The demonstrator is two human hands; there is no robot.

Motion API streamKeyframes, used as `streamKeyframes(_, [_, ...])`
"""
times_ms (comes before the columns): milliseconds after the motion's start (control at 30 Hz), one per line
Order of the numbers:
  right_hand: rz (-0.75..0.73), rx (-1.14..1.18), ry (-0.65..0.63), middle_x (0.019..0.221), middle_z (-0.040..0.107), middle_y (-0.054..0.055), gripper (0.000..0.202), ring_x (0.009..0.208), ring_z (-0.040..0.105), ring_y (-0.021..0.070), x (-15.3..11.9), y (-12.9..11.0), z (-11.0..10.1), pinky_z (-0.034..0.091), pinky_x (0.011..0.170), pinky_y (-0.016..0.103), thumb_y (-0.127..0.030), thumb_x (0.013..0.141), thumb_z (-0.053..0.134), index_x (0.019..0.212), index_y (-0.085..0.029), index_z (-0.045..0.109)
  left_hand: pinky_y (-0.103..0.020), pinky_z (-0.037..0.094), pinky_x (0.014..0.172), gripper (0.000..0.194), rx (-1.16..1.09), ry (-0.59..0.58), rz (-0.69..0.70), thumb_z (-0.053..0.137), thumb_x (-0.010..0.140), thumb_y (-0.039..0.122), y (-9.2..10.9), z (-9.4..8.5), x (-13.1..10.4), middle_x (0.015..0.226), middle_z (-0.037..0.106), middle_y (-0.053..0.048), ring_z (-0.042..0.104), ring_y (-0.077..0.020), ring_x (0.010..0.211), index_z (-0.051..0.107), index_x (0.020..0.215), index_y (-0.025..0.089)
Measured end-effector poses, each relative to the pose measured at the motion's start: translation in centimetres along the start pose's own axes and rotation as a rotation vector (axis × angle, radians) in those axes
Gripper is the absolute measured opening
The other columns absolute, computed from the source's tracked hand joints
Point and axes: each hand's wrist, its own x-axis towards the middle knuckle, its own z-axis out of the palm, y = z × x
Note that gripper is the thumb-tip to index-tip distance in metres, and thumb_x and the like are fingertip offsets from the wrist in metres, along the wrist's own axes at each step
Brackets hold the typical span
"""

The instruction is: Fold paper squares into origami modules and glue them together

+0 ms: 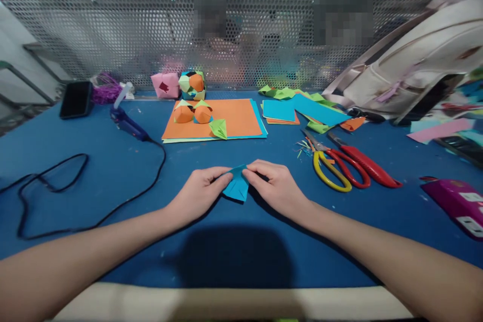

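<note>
A small piece of blue folded paper (237, 187) with creases is held between my two hands, low over the table. My left hand (202, 188) pinches its left edge between thumb and fingers. At the upper right edge, my right hand (277, 186) grips the same piece, thumb on top. Beyond the hands lies a stack of coloured paper (230, 115), orange on top. Resting on it are folded orange and green paper pieces (203, 112) and a green folded piece (219, 129). Fingertips behind the blue paper are hidden.
Scissors (332, 171) and a red-handled cutter (372, 167) lie right of my hands. A blue glue gun (128, 123) trails a black cord (113, 209) on the left. Paper strips (317, 109), a backpack (422, 55), a purple pouch (456, 204) and a phone (76, 99) surround the blue table.
</note>
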Motion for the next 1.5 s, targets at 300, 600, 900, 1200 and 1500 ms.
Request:
streamKeyframes(300, [0.127, 0.094, 0.004, 0.063, 0.063, 0.0, 0.02, 0.059, 0.055, 0.0111, -0.1, -0.2, 0.2, 0.04, 0.057, 0.023, -0.021, 0.083, 0.057, 0.065, -0.017, 0.066, -0.02, 0.048, 0.073, 0.029, -0.02, -0.013, 0.0, 0.047, 0.087, 0.031, 0.1, 0.4, -0.6, 0.077, 0.07, 0.002, 0.064, -0.0138, 0.076, 0.07, 0.101, 0.02])
streamKeyframes(600, [0.069, 0.108, 0.023, 0.069, 0.065, 0.001, 0.018, 0.064, 0.057, 0.0113, 0.0, -0.6, 0.0, 0.043, 0.061, 0.023, -0.019, 0.084, 0.054, 0.073, -0.016, 0.068, -0.019, 0.045, 0.059, 0.023, 0.019, -0.001, -0.021, 0.047, 0.085, 0.024, 0.3, 0.6, -1.0, 0.059, 0.061, 0.004, 0.058, -0.009, 0.05, 0.069, 0.085, 0.017])
streamKeyframes(900, [0.043, 0.111, 0.007, 0.069, 0.063, 0.001, 0.022, 0.065, 0.056, 0.0116, -0.1, -0.7, 0.0, 0.041, 0.063, 0.024, -0.025, 0.087, 0.051, 0.071, -0.017, 0.064, -0.019, 0.043, 0.054, 0.025, 0.058, -0.012, -0.016, 0.047, 0.085, 0.023, 0.5, 0.5, -1.3, 0.048, 0.052, 0.007, 0.052, -0.0085, 0.045, 0.068, 0.097, 0.016])
streamKeyframes(1200, [-0.013, -0.172, -0.091, 0.059, 0.053, -0.003, 0.03, 0.058, 0.047, 0.0104, -0.4, -0.3, 0.6, 0.031, 0.067, 0.028, -0.031, 0.086, 0.052, 0.06, -0.018, 0.048, -0.021, 0.051, 0.056, 0.019, -0.163, 0.132, -0.067, 0.055, 0.082, 0.027, 0.2, 0.6, -1.1, 0.083, 0.064, 0.003, 0.065, -0.0104, 0.055, 0.061, 0.096, 0.017])
streamKeyframes(1500, [-0.089, -0.251, -0.103, 0.056, 0.049, -0.004, 0.03, 0.055, 0.044, 0.0098, -0.5, -0.1, 1.0, 0.029, 0.066, 0.027, -0.024, 0.087, 0.05, 0.059, -0.018, 0.044, -0.021, 0.05, 0.053, 0.013, -0.142, 0.079, -0.111, 0.055, 0.081, 0.03, 0.0, 0.8, -1.3, 0.068, 0.058, 0.005, 0.067, -0.0129, 0.056, 0.056, 0.085, 0.018])
